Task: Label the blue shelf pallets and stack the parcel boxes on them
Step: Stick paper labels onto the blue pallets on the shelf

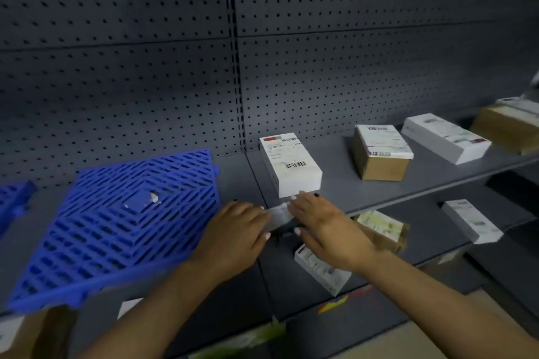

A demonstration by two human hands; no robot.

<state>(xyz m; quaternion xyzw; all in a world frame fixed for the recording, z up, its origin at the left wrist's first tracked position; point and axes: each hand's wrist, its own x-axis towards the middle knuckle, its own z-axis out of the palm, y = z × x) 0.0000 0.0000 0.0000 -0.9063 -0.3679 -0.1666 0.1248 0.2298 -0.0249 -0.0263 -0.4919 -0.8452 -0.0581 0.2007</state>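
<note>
A blue slatted pallet [116, 227] lies on the grey shelf [344, 192], left of centre, with torn label scraps at its middle. My left hand [236, 233] and my right hand [323, 227] hold a small white label strip [278, 214] between them at the shelf's front edge, just right of the pallet. A white parcel box [288, 166] with a barcode label stands right behind the hands. Further right sit a brown box [379, 151] and another white box [446, 137].
A second blue pallet [14, 198] shows at the far left edge. A brown parcel [507, 125] sits at the far right. Lower shelves hold more boxes, among them a white box [320, 268] and another white box [472, 220]. A pegboard wall backs the shelf.
</note>
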